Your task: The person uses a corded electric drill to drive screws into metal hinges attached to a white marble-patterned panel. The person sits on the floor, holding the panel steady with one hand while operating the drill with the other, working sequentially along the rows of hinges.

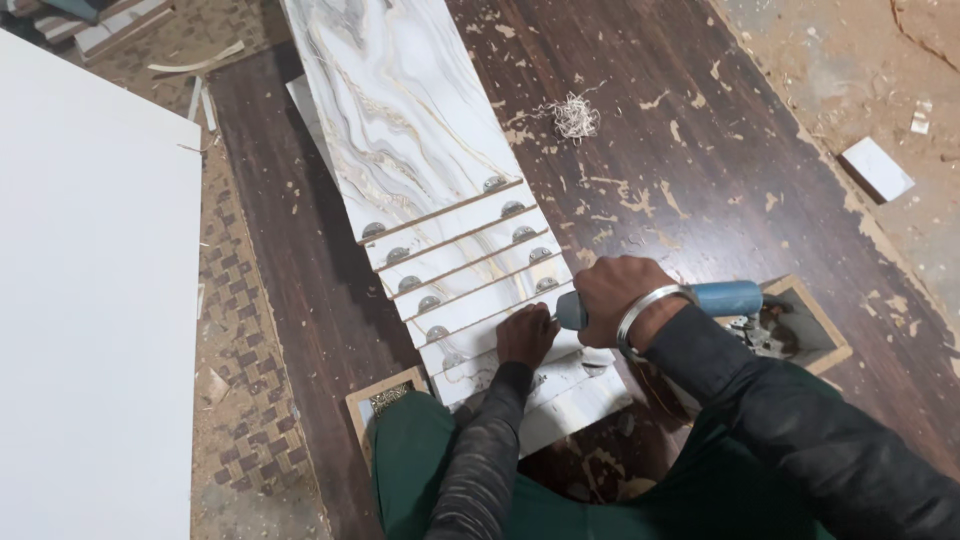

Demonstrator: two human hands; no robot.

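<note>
My right hand [618, 297] grips a blue-handled tool [722, 298] laid sideways, its tip pointing left at a stack of white marble-patterned boards [470, 260]. A metal bangle sits on that wrist. My left hand [527, 335] is closed and rests on the near boards, right by the tool's tip. The boards are stepped like a fan, each with round metal fittings [513, 208] near its ends. A long marble-patterned panel [395, 100] lies on top and runs away from me. What the left hand holds is hidden.
Everything lies on a dark wood-grain board [700, 130] strewn with chips and a curl of shavings [575, 116]. A large white sheet [90, 300] lies at left on a woven mat [235, 300]. A small open box [800, 325] sits under my right forearm. Sandy floor at right.
</note>
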